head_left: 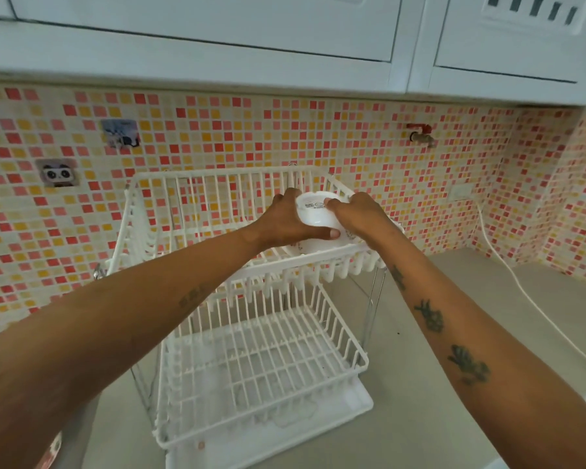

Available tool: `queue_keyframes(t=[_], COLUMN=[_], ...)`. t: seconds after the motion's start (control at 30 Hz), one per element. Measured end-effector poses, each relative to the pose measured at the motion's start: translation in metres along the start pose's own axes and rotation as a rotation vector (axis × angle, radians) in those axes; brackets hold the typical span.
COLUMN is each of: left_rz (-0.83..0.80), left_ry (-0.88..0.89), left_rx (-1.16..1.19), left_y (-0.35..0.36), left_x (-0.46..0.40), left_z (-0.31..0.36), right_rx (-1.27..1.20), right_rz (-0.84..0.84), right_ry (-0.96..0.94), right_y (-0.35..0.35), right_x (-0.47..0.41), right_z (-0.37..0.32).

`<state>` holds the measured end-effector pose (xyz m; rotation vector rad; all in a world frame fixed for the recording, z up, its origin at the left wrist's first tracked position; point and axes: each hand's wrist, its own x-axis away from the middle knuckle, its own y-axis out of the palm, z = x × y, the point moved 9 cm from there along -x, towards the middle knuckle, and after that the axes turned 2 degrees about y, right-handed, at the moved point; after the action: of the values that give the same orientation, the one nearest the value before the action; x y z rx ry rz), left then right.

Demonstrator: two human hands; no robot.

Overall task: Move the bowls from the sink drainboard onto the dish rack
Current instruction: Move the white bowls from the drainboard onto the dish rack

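Observation:
A white bowl [313, 213] with a small flower print is held upside down over the right front part of the top tier of the white two-tier wire dish rack [156, 238]. My left hand [285, 220] grips the bowl's left side, thumb along its lower edge. My right hand [359, 214] holds its right side, fingers on the base. The bowl's rim sits at or just above the top tier's wires; I cannot tell whether it touches. The lower tier [261, 363] holds nothing, with a white drip tray [352, 414] beneath.
The rack stands on a grey counter [437, 384] against a pink and yellow mosaic wall. A white cable [521, 289] runs down the wall and across the counter at right. A red-handled tap [420, 133] juts from the wall. White cabinets hang overhead.

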<state>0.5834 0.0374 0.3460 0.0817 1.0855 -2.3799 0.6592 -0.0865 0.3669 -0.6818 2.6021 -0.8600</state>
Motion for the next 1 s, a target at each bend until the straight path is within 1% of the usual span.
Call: queue_keyframes(t=[0.13, 0.23, 0.3, 0.4, 0.43, 0.5, 0.6, 0.7, 0.8, 0.9, 1.0], left_rz=[-0.035, -0.050, -0.044, 0.004, 0.024, 0.100, 0.258, 0.473, 0.717, 0.900, 1.040], left_ry=[-0.023, -0.036, -0.043, 0.003, 0.027, 0.050, 0.065, 0.032, -0.027, -0.191, -0.368], left_rx=[-0.004, -0.009, -0.018, -0.093, -0.085, -0.018, 0.079, 0.116, 0.169, 0.261, 0.337], left_y=[0.005, 0.001, -0.005, -0.028, -0.042, -0.077, -0.141, -0.211, -0.275, -0.321, -0.344], left_x=[-0.002, 0.007, 0.009, 0.022, 0.030, 0.051, 0.090, 0.136, 0.194, 0.258, 0.327], left_z=[-0.005, 0.005, 0.008, 0.017, 0.020, 0.022, 0.015, -0.008, -0.044, -0.108, -0.180], right_rx=[0.034, 0.058, 0.031, -0.046, -0.045, -0.066, -0.200, -0.378, -0.499, -0.580, -0.588], right_rz=[0.017, 0.083, 0.143, 0.186, 0.202, 0.239, 0.239, 0.136, -0.044, -0.247, -0.483], right_ry=[0.009, -0.020, -0.076, -0.199, -0.232, -0.312, -0.417, -0.504, -0.585, -0.622, -0.644], right_y=[-0.001, -0.003, -0.007, -0.016, -0.022, -0.032, -0.031, -0.001, 0.053, 0.122, 0.199], right_x=[0.001, 0.001, 0.005, 0.018, 0.025, 0.037, 0.064, 0.101, 0.137, 0.170, 0.208], right_z=[0.000, -0.001, -0.005, -0.017, -0.024, -0.043, -0.090, -0.153, -0.217, -0.266, -0.300])
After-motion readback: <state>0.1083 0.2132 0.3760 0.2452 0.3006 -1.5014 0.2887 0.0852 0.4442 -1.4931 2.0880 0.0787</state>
